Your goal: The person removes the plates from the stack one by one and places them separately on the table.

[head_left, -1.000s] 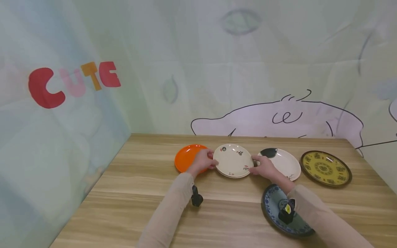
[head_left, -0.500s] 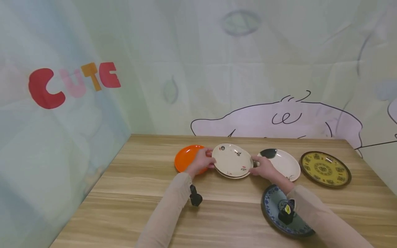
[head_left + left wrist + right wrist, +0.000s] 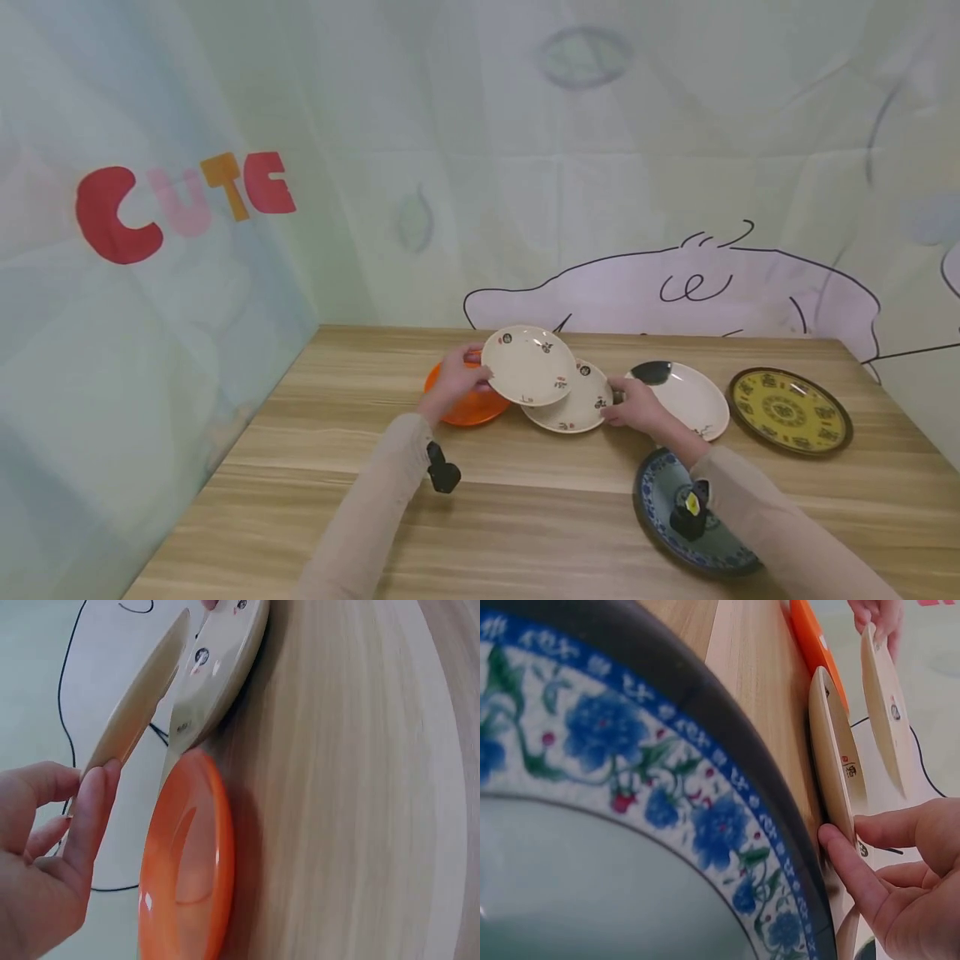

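My left hand pinches the left rim of a cream plate with small dark and red motifs. In the left wrist view this plate is lifted clear of the table, above the orange plate. A second cream plate of the same pattern sits on the table, partly covered by the raised one in the head view. At its right rim my right hand pinches the edge between thumb and fingers, as the right wrist view shows with this plate.
A white plate with a dark patch lies right of my right hand, then a yellow patterned plate. The blue floral plate rests in front, under my right forearm. Printed cloth hangs behind the wooden table.
The upper cream plate has come up off the lower one and moved left with my left hand, uncovering the lower plate. My right hand stays at the lower plate's rim.
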### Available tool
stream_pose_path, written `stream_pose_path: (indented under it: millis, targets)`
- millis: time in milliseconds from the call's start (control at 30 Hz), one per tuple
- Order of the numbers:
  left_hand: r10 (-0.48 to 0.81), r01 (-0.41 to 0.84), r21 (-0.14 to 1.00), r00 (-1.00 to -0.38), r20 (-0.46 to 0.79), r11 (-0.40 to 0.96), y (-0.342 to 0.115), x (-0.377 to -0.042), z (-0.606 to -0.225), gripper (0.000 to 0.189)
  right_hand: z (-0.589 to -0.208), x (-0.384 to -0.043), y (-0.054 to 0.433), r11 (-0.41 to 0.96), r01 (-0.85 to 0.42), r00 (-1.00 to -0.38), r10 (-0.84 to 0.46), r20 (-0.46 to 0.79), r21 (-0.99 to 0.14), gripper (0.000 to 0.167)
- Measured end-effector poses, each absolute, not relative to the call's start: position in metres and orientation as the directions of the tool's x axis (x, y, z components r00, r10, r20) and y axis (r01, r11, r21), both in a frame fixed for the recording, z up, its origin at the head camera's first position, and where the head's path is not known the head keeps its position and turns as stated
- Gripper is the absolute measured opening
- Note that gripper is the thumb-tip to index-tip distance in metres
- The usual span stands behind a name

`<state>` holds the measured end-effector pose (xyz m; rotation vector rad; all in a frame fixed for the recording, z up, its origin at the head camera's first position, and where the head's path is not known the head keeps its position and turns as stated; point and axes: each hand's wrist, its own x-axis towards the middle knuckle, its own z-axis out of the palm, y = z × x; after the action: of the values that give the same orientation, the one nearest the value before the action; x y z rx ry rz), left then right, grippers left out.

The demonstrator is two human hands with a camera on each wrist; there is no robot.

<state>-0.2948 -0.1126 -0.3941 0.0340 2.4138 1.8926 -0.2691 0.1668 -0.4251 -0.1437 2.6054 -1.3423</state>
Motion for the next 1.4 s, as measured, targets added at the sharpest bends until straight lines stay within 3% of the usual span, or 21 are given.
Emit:
stream_pose_path:
  millis: [667, 1067, 1400]
  targets:
    - [-0.049, -0.077, 0.960, -0.997, -0.066, 0.269, -0.202, -0.294, -0.376, 0.052, -0.425, -0.271, 0.166, 0.595, 0.034, -0.972, -0.168, -0.165, -0.803, 0.065]
    - [-0.162, -0.085, 0.972, -0.986, -0.050, 0.221, -0.258, -0.287, -0.385, 0.057, -0.426, -0.271, 0.164, 0.596, 0.027, -0.973, -0.167, -0.156, -0.803, 0.065]
    - [-0.254, -0.132, 0.965, -0.965, -0.071, 0.229, -0.278, -0.278, -0.392, 0.057, -0.425, -0.270, 0.165, 0.593, 0.021, -0.974, -0.168, -0.149, -0.805, 0.064]
